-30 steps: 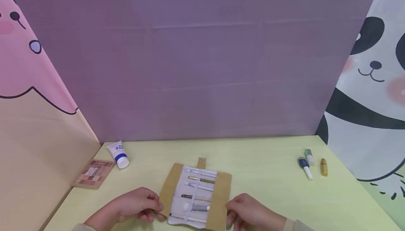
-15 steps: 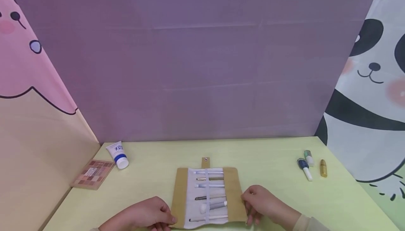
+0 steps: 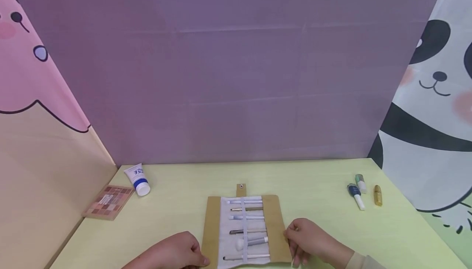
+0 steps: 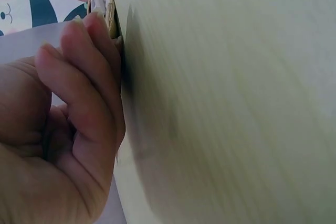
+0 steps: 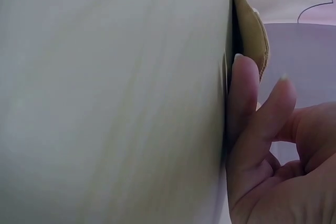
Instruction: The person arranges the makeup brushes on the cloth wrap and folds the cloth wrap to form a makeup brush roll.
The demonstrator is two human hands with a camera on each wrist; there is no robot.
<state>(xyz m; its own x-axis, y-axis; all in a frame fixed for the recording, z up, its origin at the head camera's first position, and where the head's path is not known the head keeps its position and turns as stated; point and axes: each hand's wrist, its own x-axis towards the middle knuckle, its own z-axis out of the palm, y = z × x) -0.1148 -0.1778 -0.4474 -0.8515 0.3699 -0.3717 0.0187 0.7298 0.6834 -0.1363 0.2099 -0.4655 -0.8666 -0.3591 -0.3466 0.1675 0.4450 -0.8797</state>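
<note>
Swung out of its skewed lie of a second ago, the tan fabric brush roll with white lining (image 3: pixel 254 224) has slid toward the person's right and now sits nearly square to the bench, both hands having travelled along. The left hand (image 3: pixel 180 250) pinches its near left corner, thumb on top; the right hand (image 3: pixel 309 236) pinches its right edge, which bows slightly up off the wood. Gripping opposite sides probably keeps the cloth straight and spread. The roll lies open at the near middle of the pale yellow-green wooden bench (image 3: pixel 166 215).

Slim makeup brushes (image 3: pixel 254 242) lie crosswise beneath one white elastic band (image 3: pixel 244 228), presumably so they don't slip out. At the far edge a small tan snap tab (image 3: pixel 241 190) sticks out, unfastened.

Farther left, a white-and-blue squeeze tube (image 3: pixel 138 180) lies just beside a flat pinkish-brown eyeshadow palette (image 3: pixel 109 202). Far right, a dark blue bottle with a white cap (image 3: pixel 355 196), a small green-and-white bottle (image 3: pixel 361 183) and a slim gold tube (image 3: pixel 377 195) lie clustered, perhaps parked aside for working room.
</note>
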